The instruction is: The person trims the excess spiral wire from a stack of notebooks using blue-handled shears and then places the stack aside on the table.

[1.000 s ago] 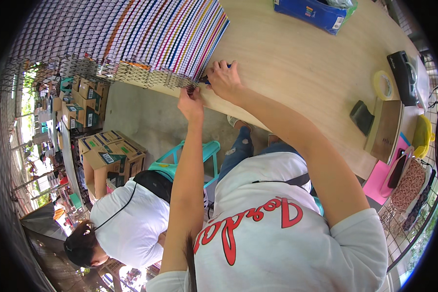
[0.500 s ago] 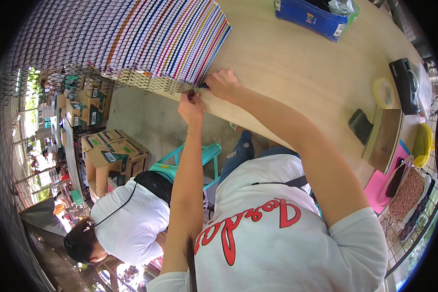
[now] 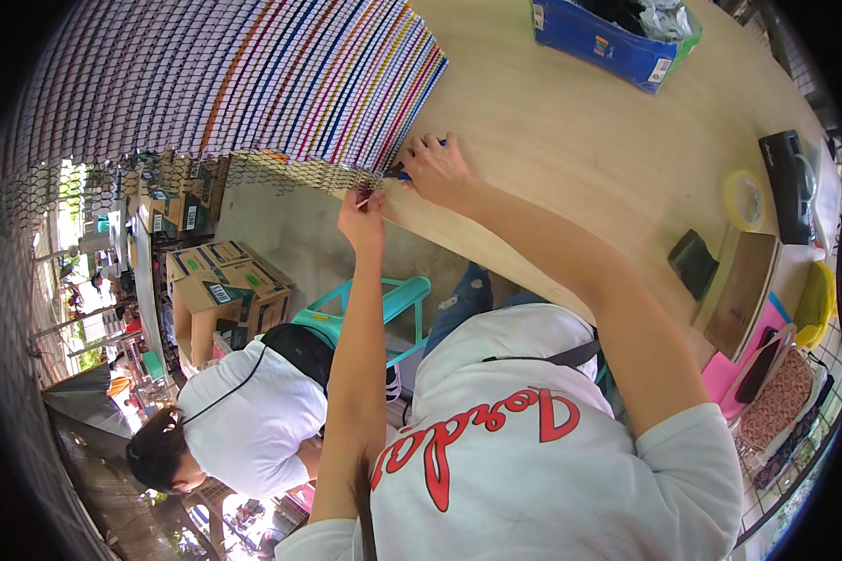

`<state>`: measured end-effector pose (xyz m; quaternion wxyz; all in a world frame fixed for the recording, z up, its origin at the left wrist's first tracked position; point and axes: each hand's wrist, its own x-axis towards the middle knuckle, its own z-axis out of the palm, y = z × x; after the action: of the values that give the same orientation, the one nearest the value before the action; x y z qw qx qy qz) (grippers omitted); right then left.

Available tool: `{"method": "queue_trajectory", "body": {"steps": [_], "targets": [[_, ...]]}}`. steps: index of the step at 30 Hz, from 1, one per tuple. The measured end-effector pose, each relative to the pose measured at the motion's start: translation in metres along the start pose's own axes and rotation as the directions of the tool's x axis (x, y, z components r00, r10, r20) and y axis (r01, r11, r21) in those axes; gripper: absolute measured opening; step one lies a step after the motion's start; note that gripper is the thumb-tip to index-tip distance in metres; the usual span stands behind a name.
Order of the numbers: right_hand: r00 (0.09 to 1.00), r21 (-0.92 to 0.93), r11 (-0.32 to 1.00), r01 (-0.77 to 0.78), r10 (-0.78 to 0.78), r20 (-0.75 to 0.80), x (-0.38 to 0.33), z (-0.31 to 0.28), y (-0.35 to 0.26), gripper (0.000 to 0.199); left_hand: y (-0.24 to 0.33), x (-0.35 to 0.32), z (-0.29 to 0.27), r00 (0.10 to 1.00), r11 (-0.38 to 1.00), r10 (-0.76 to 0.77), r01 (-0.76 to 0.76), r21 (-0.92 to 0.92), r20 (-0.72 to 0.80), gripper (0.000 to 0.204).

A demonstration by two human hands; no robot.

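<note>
Where the pale wooden tabletop (image 3: pixel 571 140) ends in a long curved edge, both hands meet at the lower corner of a large mat of many-coloured woven strips (image 3: pixel 281 75), which covers the table's upper left and hangs over the edge as a fringe. Its upper and left parts run out of sight into the dark rim of the head view. The right hand (image 3: pixel 437 168) lies on the wood at the mat's corner, fingers curled around a small blue tool (image 3: pixel 404 171) that is mostly hidden; what kind it is cannot be told. The left hand (image 3: pixel 363 208) reaches up from below the edge, pinched on a thin pale strand (image 3: pixel 369 198) just beside the fringe. Bare wood stretches to the right as far as a blue plastic bin (image 3: pixel 608 42), a yellow tape roll (image 3: pixel 744 198) and a dark flat block (image 3: pixel 694 264). Below the edge, a crouching person in a white shirt (image 3: pixel 248 421), a turquoise stool (image 3: pixel 384 304) and cardboard boxes (image 3: pixel 220 285) crowd the floor.
</note>
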<state>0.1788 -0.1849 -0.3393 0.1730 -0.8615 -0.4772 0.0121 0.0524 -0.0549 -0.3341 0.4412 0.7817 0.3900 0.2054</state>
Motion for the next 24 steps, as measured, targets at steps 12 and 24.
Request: {"method": "queue_trajectory", "body": {"steps": [12,24], "targets": [[1.000,0.014,1.000,-0.015,0.014,0.023,0.009,0.001,-0.011,0.049,-0.032,0.007,-0.012,0.989,0.983,0.148,-0.150,-0.109,-0.030,0.019],[0.994,0.010,0.999,0.037,-0.037,0.103,0.023,-0.005,-0.009,0.048,-0.020,0.006,-0.017,0.984,0.983,0.176,-0.175,0.054,-0.024,0.021]]}}
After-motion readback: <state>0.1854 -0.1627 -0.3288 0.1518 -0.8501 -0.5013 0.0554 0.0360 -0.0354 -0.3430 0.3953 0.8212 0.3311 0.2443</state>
